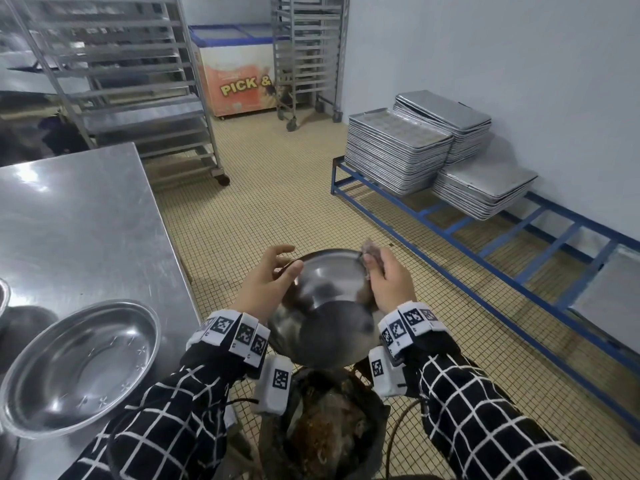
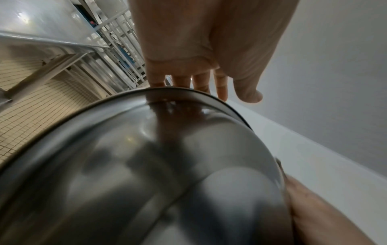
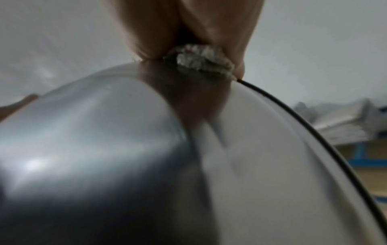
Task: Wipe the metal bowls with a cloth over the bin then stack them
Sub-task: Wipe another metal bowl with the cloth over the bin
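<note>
Though the table (image 1: 86, 216) fills the head view from 8 to 10 o'clock, its left edge is cut off, and so is the rim of a second bowl (image 1: 79, 368) lying open side up on it at 8 o'clock. Stacked trays (image 1: 398, 150) sit on a blue frame (image 1: 450, 216) at 2 o'clock, and wheeled racks (image 1: 121, 81) stand at 11 and 12 o'clock, their tops out of frame.

At 6 o'clock the bin (image 1: 329, 431) is partly hidden by both wrists; its contents are brown and hard to make out. Right above it the bowl (image 1: 322, 306) is held tilted, open side away from the person, its underside blurred in both wrist views.

The left hand (image 1: 266, 285) holds the bowl's rim at 9 o'clock: the thumb lies over the rim while the fingers reach behind it, their tips hidden in the left wrist view. The right hand (image 1: 388, 282) pinches the cloth (image 1: 370, 251) against the rim at 2 o'clock. In the right wrist view the cloth (image 3: 199, 61) shows as a small grey wad between thumb and fingers, most of it hidden behind the metal.
</note>
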`<action>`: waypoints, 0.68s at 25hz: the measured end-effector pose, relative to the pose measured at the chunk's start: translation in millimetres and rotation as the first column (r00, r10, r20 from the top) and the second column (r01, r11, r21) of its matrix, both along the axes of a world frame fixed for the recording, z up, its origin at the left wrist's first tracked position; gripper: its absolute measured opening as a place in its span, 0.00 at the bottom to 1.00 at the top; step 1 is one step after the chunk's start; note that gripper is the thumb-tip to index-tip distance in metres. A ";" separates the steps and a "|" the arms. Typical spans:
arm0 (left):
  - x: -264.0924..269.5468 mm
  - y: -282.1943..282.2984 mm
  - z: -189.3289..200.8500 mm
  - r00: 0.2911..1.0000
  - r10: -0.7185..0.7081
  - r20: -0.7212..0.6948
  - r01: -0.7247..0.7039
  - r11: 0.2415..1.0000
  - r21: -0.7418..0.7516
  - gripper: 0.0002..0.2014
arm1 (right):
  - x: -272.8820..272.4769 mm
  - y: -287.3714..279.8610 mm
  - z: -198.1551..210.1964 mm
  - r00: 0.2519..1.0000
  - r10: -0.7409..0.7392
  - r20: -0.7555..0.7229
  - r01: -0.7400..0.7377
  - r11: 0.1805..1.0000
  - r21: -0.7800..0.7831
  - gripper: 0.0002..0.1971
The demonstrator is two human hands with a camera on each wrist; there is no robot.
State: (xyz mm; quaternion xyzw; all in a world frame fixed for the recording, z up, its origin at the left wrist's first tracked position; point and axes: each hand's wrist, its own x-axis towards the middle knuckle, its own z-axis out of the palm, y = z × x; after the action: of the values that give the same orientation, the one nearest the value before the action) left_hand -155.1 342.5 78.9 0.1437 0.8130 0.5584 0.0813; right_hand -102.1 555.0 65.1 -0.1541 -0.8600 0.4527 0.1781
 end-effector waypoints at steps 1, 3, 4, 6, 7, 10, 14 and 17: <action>3.1 3.5 2.2 1.000 -0.022 -0.019 0.022 0.999 -0.037 0.11 | -3.1 -2.5 4.0 0.998 0.066 0.013 -0.067 0.995 0.076 0.11; 5.8 6.5 5.6 0.998 -0.048 -0.041 0.042 0.990 -0.135 0.08 | -7.5 -10.3 10.5 0.987 0.158 0.007 -0.155 0.957 0.246 0.10; 4.9 6.5 5.6 0.998 -0.049 -0.041 0.041 0.985 -0.169 0.12 | -9.0 -14.7 11.2 0.984 0.178 -0.023 -0.161 0.933 0.321 0.11; 5.1 6.7 5.3 1.000 -0.021 -0.016 0.019 0.986 -0.165 0.16 | -9.1 -23.5 8.6 0.979 0.160 -0.128 -0.100 0.918 0.383 0.11; 6.0 6.3 5.5 1.000 0.002 -0.007 -0.003 0.989 -0.146 0.17 | -8.7 -29.8 6.7 0.978 0.133 -0.159 -0.062 0.922 0.383 0.14; 9.3 10.4 3.3 0.997 0.075 0.001 -0.074 0.994 -0.080 0.15 | 0.5 -51.3 -3.6 0.986 0.058 -0.158 0.029 0.865 0.501 0.16; 9.9 12.8 4.0 0.989 0.147 0.013 -0.147 0.989 0.006 0.16 | 16.9 -73.4 -17.0 0.960 0.084 -0.266 0.108 0.767 0.633 0.19; 12.2 7.5 4.8 0.987 0.155 0.045 -0.158 0.986 0.061 0.16 | 15.0 -65.1 -18.9 0.949 -0.092 -0.302 0.228 0.860 0.456 0.21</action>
State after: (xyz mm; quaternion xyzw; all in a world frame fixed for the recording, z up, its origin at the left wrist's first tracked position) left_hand -142.9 350.0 83.6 0.0708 0.8015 0.5918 0.0490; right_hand -87.1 489.9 46.2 -0.1127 -0.8975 0.2224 0.3639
